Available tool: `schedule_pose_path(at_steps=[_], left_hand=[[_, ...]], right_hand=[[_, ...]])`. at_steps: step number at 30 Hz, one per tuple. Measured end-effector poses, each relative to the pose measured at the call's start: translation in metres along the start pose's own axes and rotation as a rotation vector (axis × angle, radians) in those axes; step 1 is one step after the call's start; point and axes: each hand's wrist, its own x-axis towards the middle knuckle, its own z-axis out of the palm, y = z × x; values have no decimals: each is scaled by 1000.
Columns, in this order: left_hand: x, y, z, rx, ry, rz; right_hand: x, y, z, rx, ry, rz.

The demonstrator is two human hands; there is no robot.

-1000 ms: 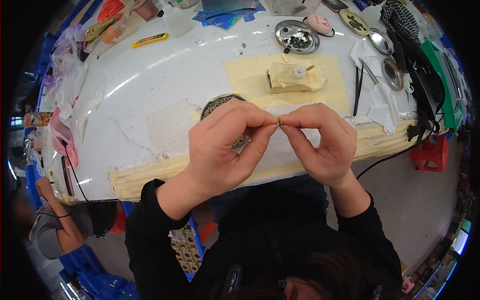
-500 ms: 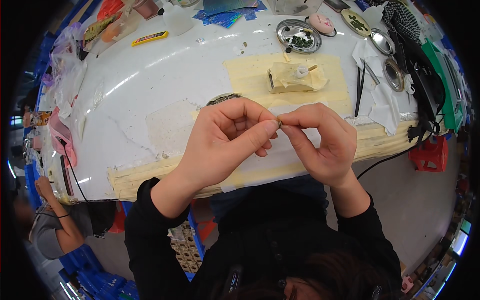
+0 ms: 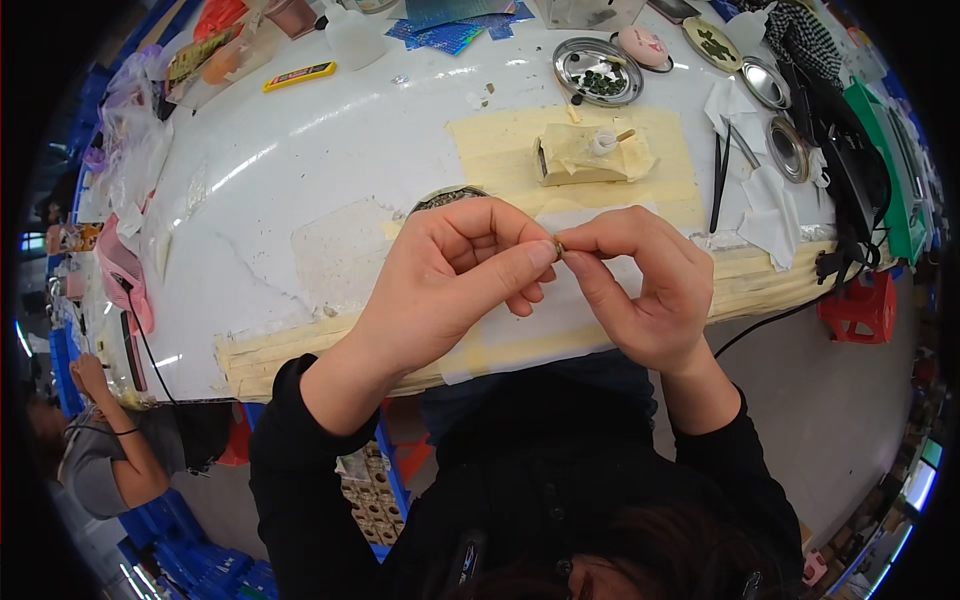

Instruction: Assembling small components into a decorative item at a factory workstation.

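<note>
round metal dish point(image 3: 597, 72) of dark bits, black tweezers point(image 3: 718, 170), taped beige block point(image 3: 585, 157), yellow marker point(image 3: 299, 76) on the white table point(image 3: 330, 150).

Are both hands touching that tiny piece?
Touching. The head view shows the left hand and right hand pinching the tiny piece between fingertips.

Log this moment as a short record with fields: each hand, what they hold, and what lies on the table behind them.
left hand: fingertips pinched on a small part
right hand: fingertips pinched on the same part
small part: tiny, dark and brassy, held between both hands above the table edge
table: white, with tan tape patches
behind the hands: taped block, round metal dish of dark bits, black tweezers
other person: sleeve and arm at lower left
</note>
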Motion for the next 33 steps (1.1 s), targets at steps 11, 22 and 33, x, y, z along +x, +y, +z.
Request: schedule_pose_path(at_steps=[11,22,33], left_hand=[[0,-8,8,780,196,695],[3,-9,8,1114,227,980],[3,-11,7,1162,228,1038]], right_hand=[[0,2,3,-131,53,-102],[-1,2,2,-163,25,-142],[-1,-1,-2,-136,21,-84]])
